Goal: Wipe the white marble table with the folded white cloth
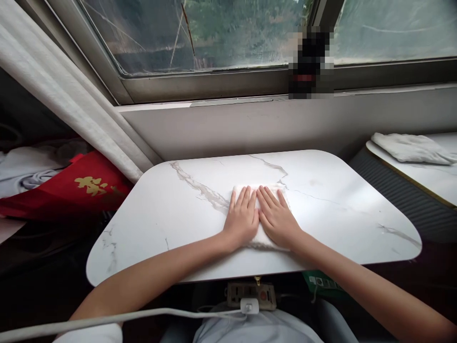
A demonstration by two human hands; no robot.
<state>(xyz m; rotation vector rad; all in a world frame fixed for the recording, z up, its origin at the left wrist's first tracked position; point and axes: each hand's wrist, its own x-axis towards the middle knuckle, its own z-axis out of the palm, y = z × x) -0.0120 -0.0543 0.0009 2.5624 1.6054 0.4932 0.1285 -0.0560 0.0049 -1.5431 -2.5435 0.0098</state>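
Observation:
A white cloth [266, 238] lies folded flat on the white marble-patterned table [342, 205], a little right of its middle. My left hand [243, 214] rests palm down on the cloth's left part, fingers stretched forward. Beside it, my right hand [276, 212] presses flat on the cloth with its fingers extended, and the two hands meet near the thumbs. Both palms are hidden from view. Parts of the cloth show beyond the fingertips and between the wrists.
A window [214, 38] stands behind the table. On the left are a curtain [71, 85] and a red bag [89, 186]. Another white cloth [410, 147] lies on a surface at right. A white cable [153, 313] and power strip [233, 295] are below the front edge.

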